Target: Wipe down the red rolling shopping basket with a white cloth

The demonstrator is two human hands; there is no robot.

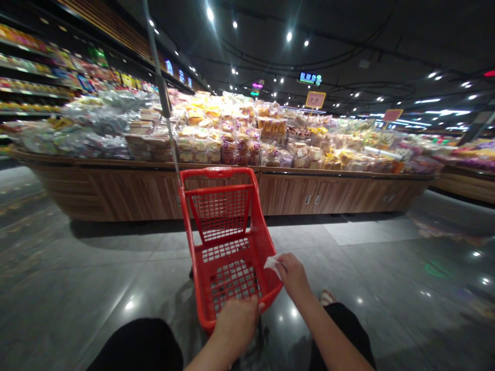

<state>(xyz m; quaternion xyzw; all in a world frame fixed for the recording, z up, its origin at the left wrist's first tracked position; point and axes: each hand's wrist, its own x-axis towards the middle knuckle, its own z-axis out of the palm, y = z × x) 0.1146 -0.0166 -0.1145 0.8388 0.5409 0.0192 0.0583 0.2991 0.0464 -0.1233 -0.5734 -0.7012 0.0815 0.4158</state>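
Observation:
A red plastic shopping basket cart (226,242) stands on the floor right before me, and it holds nothing. My left hand (236,322) is closed over its near rim. My right hand (293,274) rests on the right rim, fingers pinched on a small white thing (271,263), perhaps a slip of paper. My legs in black trousers show at the bottom of the view.
A long wooden display counter (232,193) piled with bagged bread and packaged baked goods (232,131) runs across ahead. Shelves of goods (38,77) line the left wall. A thin pole (160,87) rises behind the basket. Glossy grey floor tiles (96,278) lie all around.

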